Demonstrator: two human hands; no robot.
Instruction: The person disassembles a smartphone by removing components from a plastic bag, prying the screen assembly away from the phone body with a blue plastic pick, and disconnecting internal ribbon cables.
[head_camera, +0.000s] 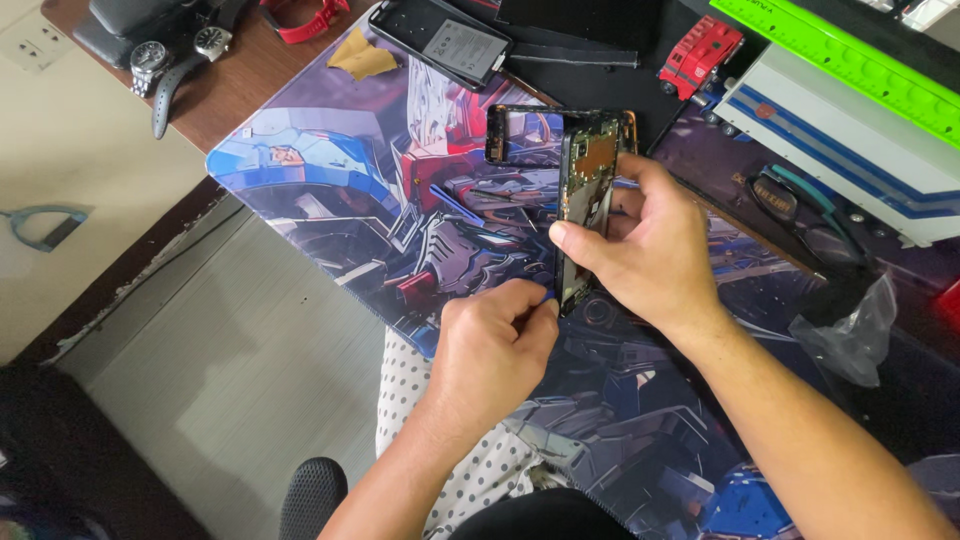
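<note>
i see the right hand (655, 255) holding an opened phone chassis (588, 190) on its long edge, upright over the printed mat (350, 190), thumb on the near face, fingers wrapped behind. left hand (495, 335) is pinched shut on a small blue pry tool (548, 297), tip at the chassis' lower edge, just touching as far as i can tell

handling judgement: chassis is light, thin, stiff but easy to flex; exposed board and copper-coloured parts inside look fragile, so i'd grip by the frame rails only, never across the open middle. bare metal edges likely slick, so pinch firm but not hard. pry tool is tiny, light, plastic-looking; fingertip pinch near the tip gives control

around it: a separate phone back cover with battery (445, 40) lies at the mat's far edge, well apart. wristwatches (165, 55) and a red strap (300, 18) sit on the counter (240, 90) far left. red toy truck (700, 50), green ruler (850, 65), white-and-blue box (840, 150), and a clear plastic bag (850, 330) to the right, none touching the chassis
</note>
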